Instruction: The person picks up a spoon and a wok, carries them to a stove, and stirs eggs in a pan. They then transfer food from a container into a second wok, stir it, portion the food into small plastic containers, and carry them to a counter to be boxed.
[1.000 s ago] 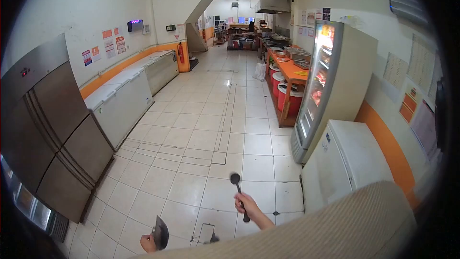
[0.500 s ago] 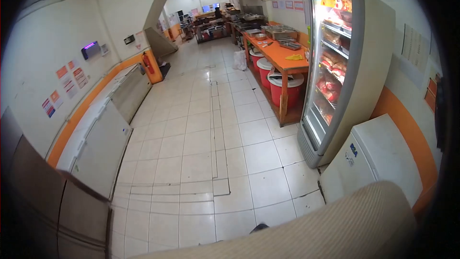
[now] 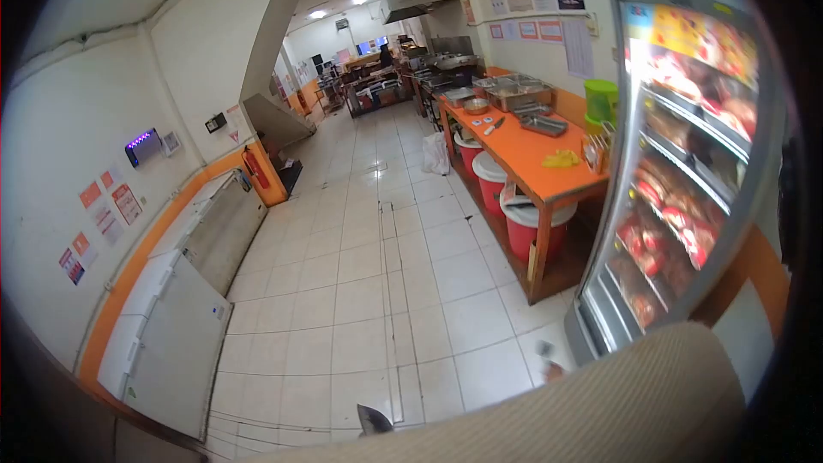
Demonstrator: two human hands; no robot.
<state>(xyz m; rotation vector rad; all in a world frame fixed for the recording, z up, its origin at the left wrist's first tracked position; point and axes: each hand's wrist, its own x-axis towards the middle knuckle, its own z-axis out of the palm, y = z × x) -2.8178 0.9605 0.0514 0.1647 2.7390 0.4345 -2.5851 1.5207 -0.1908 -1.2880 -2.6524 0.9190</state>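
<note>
1. Head view is showing a long orange-topped table (image 3: pixel 514 146) on the right, serving as landmark; a tall lit glass-door fridge (image 3: pixel 583 334) is standing just right of its near end.
2. Right hand (image 3: pixel 554 372) is appearing small and blurred, nearer the camera than the table's near end, with a small grey round-ended piece (image 3: pixel 544 348) showing right at its fingers. Grip: cannot tell if fingers are closing on it.
3. Left hand is not showing; cannot tell its grip. A dark, pointed, metal-looking blade (image 3: pixel 373 420) is poking up nearer the camera than the table, left of its near end. Its lower part is hiding behind a beige ribbed fabric shape (image 3: pixel 651 377).
4. Handling, judged: blade is looking thin, stiff, probably light, maybe slick if wet; edge is possibly sharp. Best hold is the hidden end away from the point.
5. Grey piece is looking rigid and light, not fragile; its round end is probably weighting the tip. Best hold is the finger-side end.
</note>
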